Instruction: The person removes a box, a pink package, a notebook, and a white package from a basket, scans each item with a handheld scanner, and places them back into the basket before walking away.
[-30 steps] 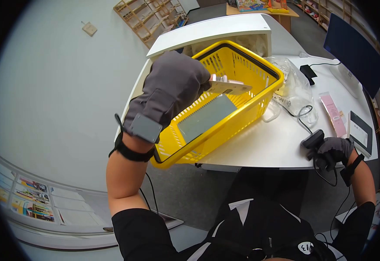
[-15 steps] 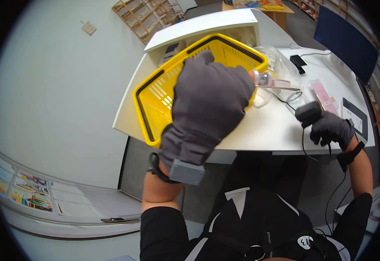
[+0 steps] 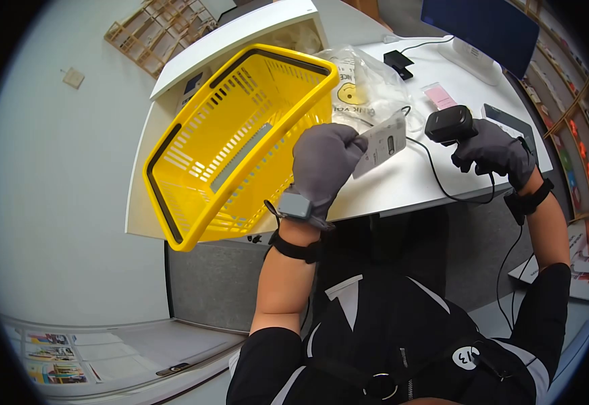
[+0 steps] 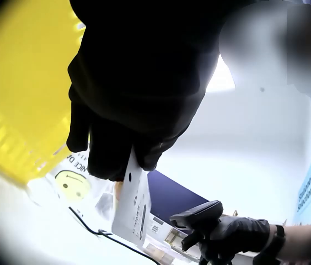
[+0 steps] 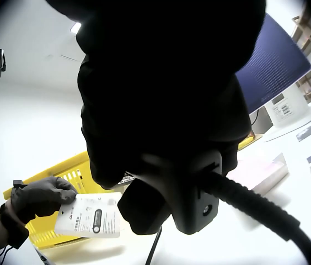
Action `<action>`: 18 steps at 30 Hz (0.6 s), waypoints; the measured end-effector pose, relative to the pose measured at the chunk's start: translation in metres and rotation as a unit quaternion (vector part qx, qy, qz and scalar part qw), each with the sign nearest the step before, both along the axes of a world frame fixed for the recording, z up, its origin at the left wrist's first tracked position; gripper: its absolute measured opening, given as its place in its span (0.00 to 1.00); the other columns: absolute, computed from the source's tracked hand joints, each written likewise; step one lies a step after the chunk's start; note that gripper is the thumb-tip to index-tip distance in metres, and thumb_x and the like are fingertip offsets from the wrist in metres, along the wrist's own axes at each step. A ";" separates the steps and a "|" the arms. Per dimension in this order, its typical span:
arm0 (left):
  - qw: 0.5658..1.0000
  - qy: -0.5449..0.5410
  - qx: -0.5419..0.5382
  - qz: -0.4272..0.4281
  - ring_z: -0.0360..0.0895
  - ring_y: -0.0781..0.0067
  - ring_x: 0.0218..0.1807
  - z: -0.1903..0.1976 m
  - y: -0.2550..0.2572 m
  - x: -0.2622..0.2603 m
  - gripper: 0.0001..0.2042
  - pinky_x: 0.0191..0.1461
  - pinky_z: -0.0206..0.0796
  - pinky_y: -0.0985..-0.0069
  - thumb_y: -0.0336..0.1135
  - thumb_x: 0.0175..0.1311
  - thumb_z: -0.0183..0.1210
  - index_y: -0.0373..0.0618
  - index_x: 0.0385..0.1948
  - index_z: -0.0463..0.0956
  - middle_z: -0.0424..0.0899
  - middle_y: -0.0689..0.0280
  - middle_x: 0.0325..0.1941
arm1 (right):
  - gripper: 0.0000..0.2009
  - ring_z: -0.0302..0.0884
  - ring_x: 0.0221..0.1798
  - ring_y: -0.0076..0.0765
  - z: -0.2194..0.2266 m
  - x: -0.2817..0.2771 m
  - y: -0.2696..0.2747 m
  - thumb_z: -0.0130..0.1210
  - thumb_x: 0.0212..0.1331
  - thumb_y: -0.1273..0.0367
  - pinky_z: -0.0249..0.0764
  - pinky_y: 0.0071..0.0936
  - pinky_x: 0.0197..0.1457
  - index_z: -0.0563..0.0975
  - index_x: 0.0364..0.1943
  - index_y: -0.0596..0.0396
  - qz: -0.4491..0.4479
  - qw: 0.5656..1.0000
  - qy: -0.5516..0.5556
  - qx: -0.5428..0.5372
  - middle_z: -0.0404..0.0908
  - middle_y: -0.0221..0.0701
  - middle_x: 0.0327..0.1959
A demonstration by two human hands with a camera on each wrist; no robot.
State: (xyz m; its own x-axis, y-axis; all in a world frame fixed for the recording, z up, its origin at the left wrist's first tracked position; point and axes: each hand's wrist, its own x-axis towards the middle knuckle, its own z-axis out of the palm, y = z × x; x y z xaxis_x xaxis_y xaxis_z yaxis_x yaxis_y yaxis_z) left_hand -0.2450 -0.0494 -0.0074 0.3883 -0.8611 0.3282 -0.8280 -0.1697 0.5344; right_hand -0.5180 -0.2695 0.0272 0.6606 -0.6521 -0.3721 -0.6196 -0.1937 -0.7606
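My gloved left hand (image 3: 325, 162) pinches a white packaging card (image 3: 383, 145) by its edge, beside the yellow basket (image 3: 264, 162) and above the white counter. The card's printed side, with a dark oblong mark, shows in the right wrist view too. In my gloved right hand (image 3: 500, 152) is a black handheld barcode scanner (image 3: 448, 125), held by its handle, its cord (image 5: 249, 204) running from the base. The scanner's head points toward the card, with a gap between them. Inside the basket lies a grey spiral notebook (image 3: 240, 158).
A clear plastic bag (image 3: 362, 84) with a yellow smiley lies behind the card. Farther right are a pink package (image 3: 439, 96), a dark-and-white box (image 3: 510, 121) and a monitor (image 3: 480, 30). The scanner cord (image 3: 436, 172) loops over the counter's front edge.
My left hand has brought the card out of the basket and to the right, turning its printed side toward the scanner. My right hand has raised the scanner from the counter's edge.
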 end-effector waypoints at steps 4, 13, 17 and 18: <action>0.984 0.166 0.064 0.009 0.82 0.66 0.27 -0.011 -0.005 0.007 0.13 0.38 0.74 0.67 0.41 0.71 0.69 0.38 0.40 0.92 0.88 0.58 0.27 | 0.16 0.87 0.29 0.26 0.013 0.006 -0.001 0.72 0.49 0.69 0.81 0.26 0.29 0.87 0.44 0.58 0.016 0.998 0.048 -0.024 0.90 0.30 0.29; 0.955 0.192 0.223 0.051 0.81 0.73 0.27 -0.036 -0.009 0.018 0.13 0.38 0.75 0.71 0.40 0.68 0.66 0.40 0.41 0.93 0.88 0.64 0.26 | 0.13 0.88 0.30 0.27 0.021 0.023 0.004 0.73 0.46 0.72 0.82 0.27 0.32 0.87 0.38 0.60 0.058 0.994 0.085 -0.040 0.90 0.32 0.28; 0.944 0.198 0.261 0.047 0.82 0.73 0.28 -0.036 -0.011 0.025 0.14 0.38 0.75 0.71 0.42 0.68 0.67 0.41 0.42 0.93 0.89 0.65 0.27 | 0.13 0.89 0.30 0.29 0.005 0.025 -0.004 0.74 0.46 0.73 0.83 0.29 0.35 0.87 0.38 0.61 0.101 0.991 0.077 -0.040 0.90 0.33 0.28; 0.939 0.206 0.271 0.043 0.83 0.73 0.28 -0.037 -0.011 0.027 0.15 0.38 0.75 0.71 0.44 0.68 0.67 0.42 0.42 0.94 0.89 0.65 0.27 | 0.13 0.89 0.30 0.29 0.006 0.026 -0.003 0.74 0.46 0.73 0.83 0.29 0.35 0.87 0.38 0.61 0.100 0.991 0.079 -0.039 0.90 0.33 0.28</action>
State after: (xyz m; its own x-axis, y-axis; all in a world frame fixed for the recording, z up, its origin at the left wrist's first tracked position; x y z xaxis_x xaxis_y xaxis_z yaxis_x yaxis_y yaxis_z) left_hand -0.2181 -0.0608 -0.0449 0.4628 -0.8179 -0.3419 -0.5404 -0.5660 0.6226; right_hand -0.4921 -0.2726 0.0334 0.7170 -0.5450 -0.4345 -0.6730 -0.3790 -0.6352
